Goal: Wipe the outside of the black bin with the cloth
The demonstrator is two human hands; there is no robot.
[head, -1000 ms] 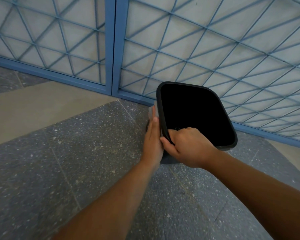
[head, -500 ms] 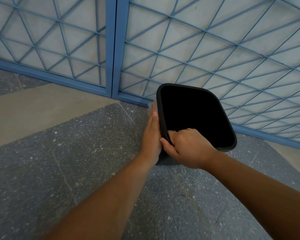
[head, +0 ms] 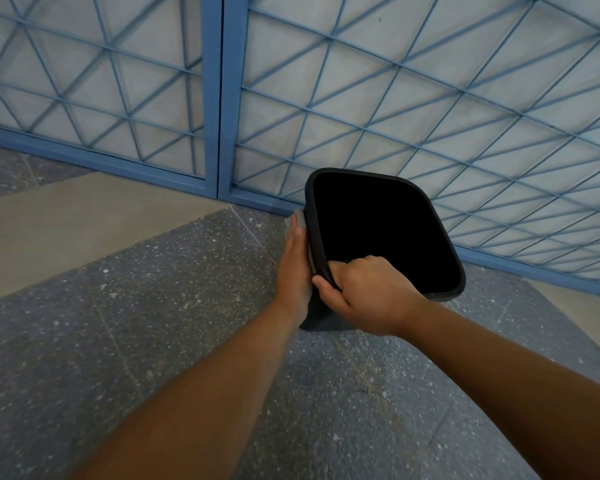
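Note:
The black bin stands on the floor near the blue grille, its dark opening facing up toward me. My right hand grips the bin's near-left rim, thumb outside and fingers curled over the edge. My left hand lies flat with straight fingers against the bin's left outer wall, pressing the grey cloth onto it. Only a small strip of cloth shows past the fingertips; the rest is hidden under the hand.
A blue metal grille with a vertical post stands right behind the bin. The floor is dark speckled stone with a beige band to the left.
My left hand with the cloth has slid slightly forward along the bin's left side. My right hand keeps its grip on the rim.

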